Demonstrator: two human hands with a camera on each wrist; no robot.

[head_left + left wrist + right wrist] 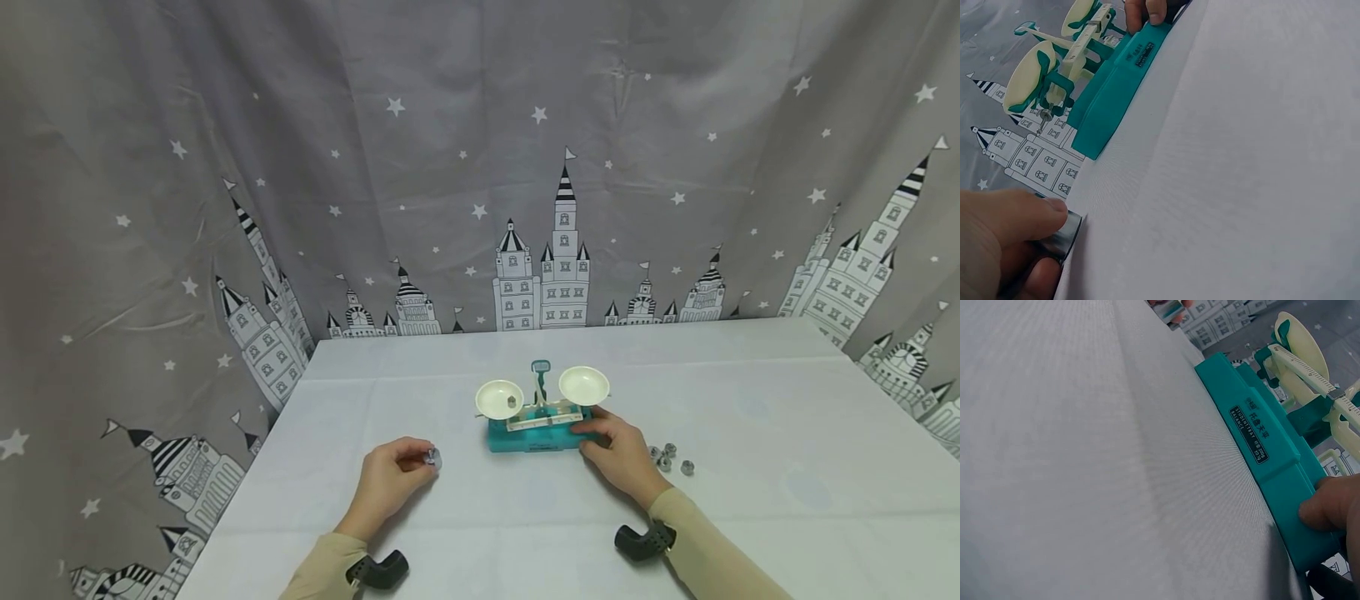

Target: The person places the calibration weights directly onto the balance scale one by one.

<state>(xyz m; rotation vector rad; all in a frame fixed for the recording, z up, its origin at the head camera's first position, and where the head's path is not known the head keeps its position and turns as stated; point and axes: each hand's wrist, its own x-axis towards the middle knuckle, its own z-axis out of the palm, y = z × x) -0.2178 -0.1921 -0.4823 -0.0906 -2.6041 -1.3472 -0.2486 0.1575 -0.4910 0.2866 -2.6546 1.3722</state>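
Observation:
A teal tray balance point(540, 437) with two cream pans stands upright on the white cloth. My right hand point(615, 454) grips the right end of its base, the thumb point(1322, 509) pressed on the teal front face. In the left pan point(491, 408) sits one small metal piece point(512, 402); the right pan point(584, 385) is higher in the head view. To the left of the balance, my left hand point(393, 479) pinches a shiny silver piece point(1066, 239) with a rounded edge, close to the cloth. Its exact kind is partly hidden by the fingers.
Several small metal nuts point(665, 463) lie on the white tablecloth point(525, 542) to the right of my right hand. Behind the table hangs a grey curtain point(450, 125) printed with castles and stars. Each wrist wears a black camera mount point(378, 571).

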